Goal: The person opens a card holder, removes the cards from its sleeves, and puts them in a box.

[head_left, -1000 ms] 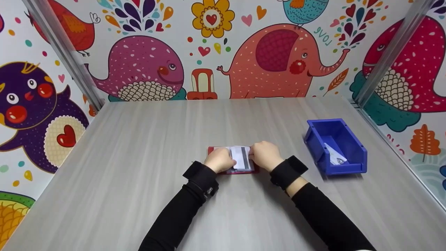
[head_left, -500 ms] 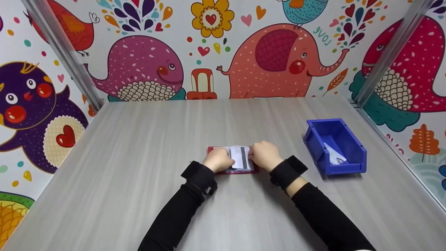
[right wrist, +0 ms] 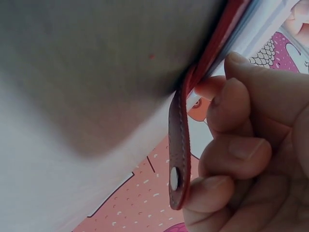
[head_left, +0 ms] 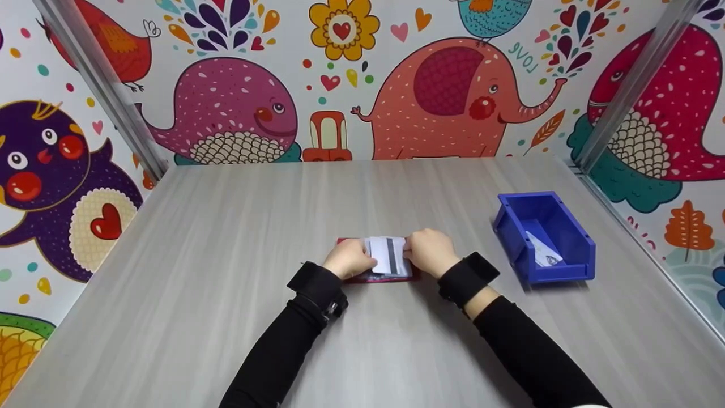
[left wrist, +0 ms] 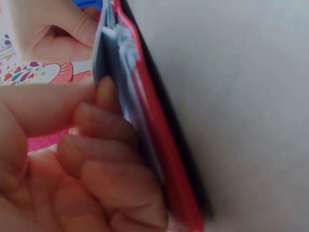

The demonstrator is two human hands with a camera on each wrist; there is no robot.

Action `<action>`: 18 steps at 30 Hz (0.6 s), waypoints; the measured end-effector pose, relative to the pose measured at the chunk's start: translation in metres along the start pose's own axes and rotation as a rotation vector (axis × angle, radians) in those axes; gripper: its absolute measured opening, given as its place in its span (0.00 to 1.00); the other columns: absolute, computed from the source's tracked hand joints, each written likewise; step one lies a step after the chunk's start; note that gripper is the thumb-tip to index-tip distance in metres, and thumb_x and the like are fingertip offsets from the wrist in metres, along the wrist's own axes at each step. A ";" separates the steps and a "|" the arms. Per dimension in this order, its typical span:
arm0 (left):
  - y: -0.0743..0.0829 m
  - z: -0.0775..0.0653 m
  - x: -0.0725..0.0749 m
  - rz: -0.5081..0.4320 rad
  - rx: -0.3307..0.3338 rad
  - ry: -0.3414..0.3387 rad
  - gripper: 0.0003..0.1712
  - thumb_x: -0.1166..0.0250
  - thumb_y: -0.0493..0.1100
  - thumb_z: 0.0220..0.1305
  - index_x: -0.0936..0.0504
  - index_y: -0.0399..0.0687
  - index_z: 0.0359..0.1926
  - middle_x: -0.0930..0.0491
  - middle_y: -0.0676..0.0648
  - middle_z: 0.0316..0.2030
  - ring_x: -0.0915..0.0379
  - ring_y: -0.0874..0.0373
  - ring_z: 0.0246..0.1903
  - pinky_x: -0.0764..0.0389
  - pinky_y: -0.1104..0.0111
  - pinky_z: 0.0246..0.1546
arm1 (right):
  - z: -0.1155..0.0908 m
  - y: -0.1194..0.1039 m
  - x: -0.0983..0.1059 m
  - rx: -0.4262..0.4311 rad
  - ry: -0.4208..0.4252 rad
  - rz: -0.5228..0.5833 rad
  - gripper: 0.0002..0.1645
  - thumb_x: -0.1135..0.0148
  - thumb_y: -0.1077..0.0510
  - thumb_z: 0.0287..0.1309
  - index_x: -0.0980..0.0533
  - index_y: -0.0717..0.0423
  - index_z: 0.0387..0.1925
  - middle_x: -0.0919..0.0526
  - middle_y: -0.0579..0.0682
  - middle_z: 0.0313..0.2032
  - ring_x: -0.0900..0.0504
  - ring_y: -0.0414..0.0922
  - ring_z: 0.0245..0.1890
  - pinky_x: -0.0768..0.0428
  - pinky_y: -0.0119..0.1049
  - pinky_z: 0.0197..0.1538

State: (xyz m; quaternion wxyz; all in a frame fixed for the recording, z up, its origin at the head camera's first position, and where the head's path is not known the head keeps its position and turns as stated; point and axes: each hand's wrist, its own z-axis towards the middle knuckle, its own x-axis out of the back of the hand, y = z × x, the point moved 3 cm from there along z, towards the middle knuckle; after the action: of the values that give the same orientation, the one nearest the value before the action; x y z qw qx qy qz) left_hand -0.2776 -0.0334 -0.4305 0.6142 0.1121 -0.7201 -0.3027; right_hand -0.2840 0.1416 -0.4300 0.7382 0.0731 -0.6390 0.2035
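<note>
Near the middle of the bench (head_left: 226, 226), a red card holder (left wrist: 157, 121) lies spread flat, with a white card (head_left: 385, 255) bearing a dark stripe over its clear sleeves. To its left, the left hand (head_left: 350, 259) pinches the card's left edge between thumb and forefinger, the other fingers curled beneath. On the right, the right hand (head_left: 431, 251) pinches at the layers' edge, its other fingers curled beside the snap strap (right wrist: 178, 145); exactly which layer it grips, I cannot tell. Handled well, the card should be kept level with the sleeve and moved gently sideways, the right fingers steadying the holder, since thin plastic probably buckles if forced. Far to the right stands a blue bin (head_left: 561, 274) with a paper piece (head_left: 544, 253) inside.
</note>
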 end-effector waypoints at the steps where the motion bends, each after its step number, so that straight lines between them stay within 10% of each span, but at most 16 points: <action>1: 0.000 0.000 0.000 0.001 0.001 0.001 0.21 0.35 0.40 0.52 0.39 0.53 0.13 0.40 0.56 0.15 0.43 0.60 0.18 0.42 0.71 0.20 | 0.000 0.000 0.000 0.002 -0.001 0.000 0.03 0.27 0.59 0.53 0.14 0.54 0.27 0.14 0.53 0.28 0.16 0.55 0.29 0.20 0.51 0.33; 18: -0.009 -0.002 0.005 -0.100 0.008 -0.017 0.20 0.32 0.39 0.53 0.34 0.52 0.13 0.35 0.56 0.15 0.38 0.61 0.18 0.38 0.72 0.23 | 0.000 -0.001 0.002 0.008 -0.003 -0.004 0.09 0.28 0.60 0.53 0.18 0.53 0.20 0.16 0.52 0.24 0.19 0.53 0.26 0.21 0.50 0.31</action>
State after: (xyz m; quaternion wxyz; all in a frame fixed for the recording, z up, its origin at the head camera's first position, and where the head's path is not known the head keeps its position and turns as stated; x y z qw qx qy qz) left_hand -0.2791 -0.0442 -0.4316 0.5916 0.1478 -0.7202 -0.3309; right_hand -0.2830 0.1412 -0.4284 0.7374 0.0773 -0.6390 0.2045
